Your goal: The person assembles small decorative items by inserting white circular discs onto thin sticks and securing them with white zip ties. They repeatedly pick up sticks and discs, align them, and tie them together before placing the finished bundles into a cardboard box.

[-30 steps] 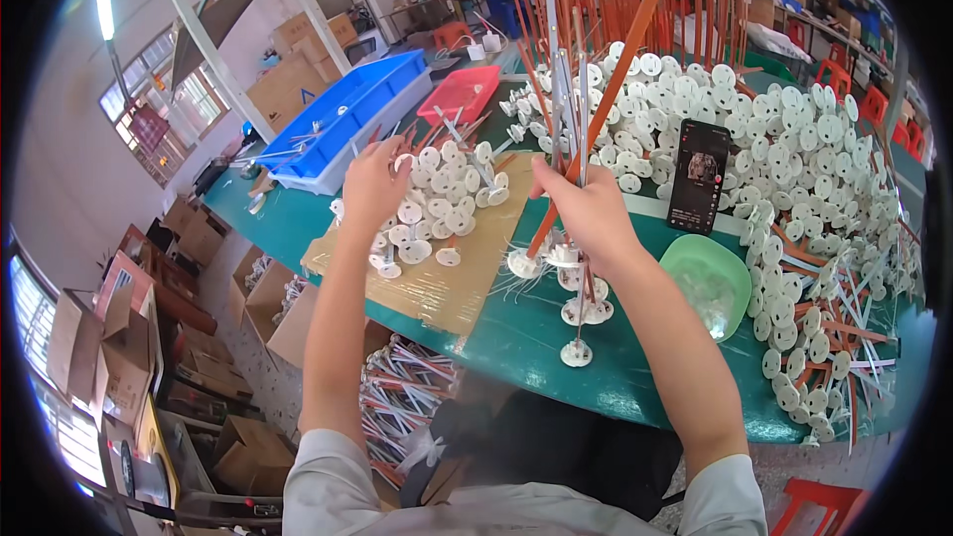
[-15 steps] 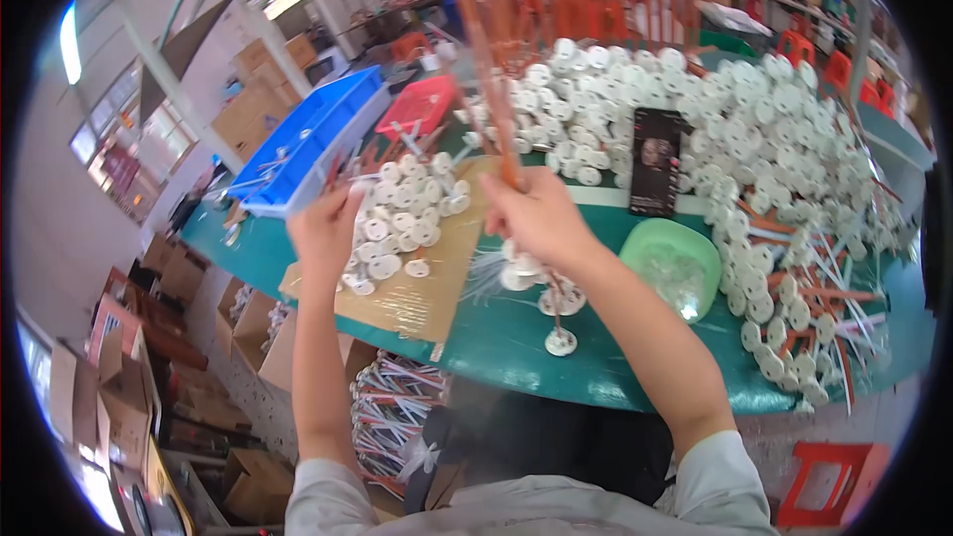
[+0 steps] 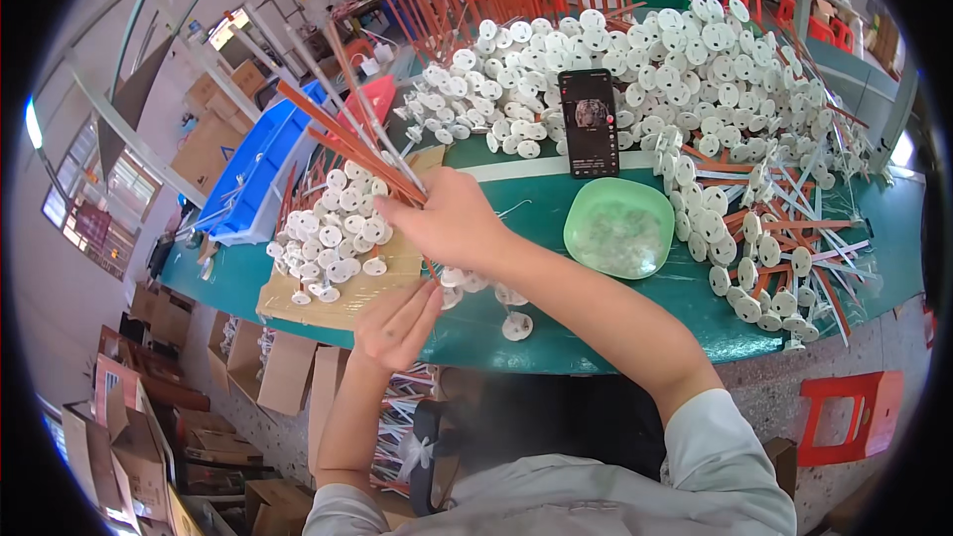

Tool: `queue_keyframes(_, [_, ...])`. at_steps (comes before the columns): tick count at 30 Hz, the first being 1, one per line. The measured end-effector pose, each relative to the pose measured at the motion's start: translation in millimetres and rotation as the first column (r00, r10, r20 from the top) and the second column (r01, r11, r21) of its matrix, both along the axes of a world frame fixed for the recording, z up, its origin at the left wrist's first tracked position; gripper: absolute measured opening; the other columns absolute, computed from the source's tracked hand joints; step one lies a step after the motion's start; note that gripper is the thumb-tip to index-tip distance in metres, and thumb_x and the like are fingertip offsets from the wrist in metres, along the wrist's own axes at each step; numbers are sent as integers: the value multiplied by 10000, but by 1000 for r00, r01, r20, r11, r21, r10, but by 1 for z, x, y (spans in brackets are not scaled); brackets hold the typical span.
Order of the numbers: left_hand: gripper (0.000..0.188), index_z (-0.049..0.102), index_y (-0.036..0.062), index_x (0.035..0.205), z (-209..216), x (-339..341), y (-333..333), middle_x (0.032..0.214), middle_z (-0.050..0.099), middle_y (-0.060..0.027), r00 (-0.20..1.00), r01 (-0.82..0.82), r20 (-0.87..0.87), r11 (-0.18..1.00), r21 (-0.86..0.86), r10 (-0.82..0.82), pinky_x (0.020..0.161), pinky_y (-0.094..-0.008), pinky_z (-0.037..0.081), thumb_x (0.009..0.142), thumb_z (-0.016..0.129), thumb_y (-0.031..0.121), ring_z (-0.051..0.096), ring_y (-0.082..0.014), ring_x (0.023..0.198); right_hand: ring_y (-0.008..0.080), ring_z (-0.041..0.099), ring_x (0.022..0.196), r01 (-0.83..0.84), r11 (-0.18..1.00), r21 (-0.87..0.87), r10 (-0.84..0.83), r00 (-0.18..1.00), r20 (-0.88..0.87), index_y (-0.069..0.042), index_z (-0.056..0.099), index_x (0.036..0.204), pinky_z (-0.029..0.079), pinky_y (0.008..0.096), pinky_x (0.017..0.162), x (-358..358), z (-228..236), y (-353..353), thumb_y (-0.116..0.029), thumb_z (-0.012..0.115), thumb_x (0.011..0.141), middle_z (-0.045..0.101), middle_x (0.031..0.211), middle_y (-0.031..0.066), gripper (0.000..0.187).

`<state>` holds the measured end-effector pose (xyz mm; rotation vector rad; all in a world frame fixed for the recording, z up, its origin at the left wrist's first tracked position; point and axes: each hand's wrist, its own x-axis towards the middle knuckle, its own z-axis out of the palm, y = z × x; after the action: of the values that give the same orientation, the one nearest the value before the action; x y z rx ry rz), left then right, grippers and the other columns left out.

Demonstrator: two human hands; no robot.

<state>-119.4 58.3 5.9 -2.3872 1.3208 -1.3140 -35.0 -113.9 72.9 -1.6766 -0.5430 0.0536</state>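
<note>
My right hand (image 3: pixel 455 220) is closed round a bundle of long orange and pale strips (image 3: pixel 372 154), which slants up to the left. Below that hand hang several white round discs with small holes (image 3: pixel 516 326), apparently on the lower ends of the strips. My left hand (image 3: pixel 392 330) is just beneath, its fingertips pinched together by a thin brownish strip end; what they grip is too small to make out. A heap of similar white discs (image 3: pixel 333 228) lies on a brown cardboard sheet (image 3: pixel 382 283) to the left of both hands.
A large pile of white-disc strips (image 3: pixel 675 60) covers the table's far and right side. A phone (image 3: pixel 590 124) leans against it. Nearer are a green bowl (image 3: pixel 620 228) with clear small pieces, a blue tray (image 3: pixel 263 164) at left, and a red stool (image 3: pixel 849 417) on the floor.
My right hand has tilted the bundle from upright to leaning left. My left hand has come down from the disc heap to below the right hand. The view has shifted to the right.
</note>
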Motion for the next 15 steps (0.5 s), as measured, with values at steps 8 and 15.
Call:
queue_keyframes(8, [854, 231, -8, 1460, 48, 25, -50, 1360, 454, -223, 555, -232, -445, 383, -894, -703, 1049, -413, 354, 805, 708, 260, 441, -291, 1276, 389, 650, 773, 36, 985, -168, 0, 978, 207, 17, 649, 852, 526, 469, 702, -24, -15, -1, -228, 588, 787, 648, 796, 223, 262])
queue_keyframes(15, [255, 482, -6, 1083, 79, 39, -63, 894, 633, -136, 447, -419, -522, 345, -840, -726, 891, -370, 476, 863, 607, 21, 646, -265, 1000, 393, 631, 743, 23, 993, -119, 16, 949, 315, 21, 587, 953, 503, 455, 683, -27, -35, -12, -199, 645, 712, 634, 751, 217, 332])
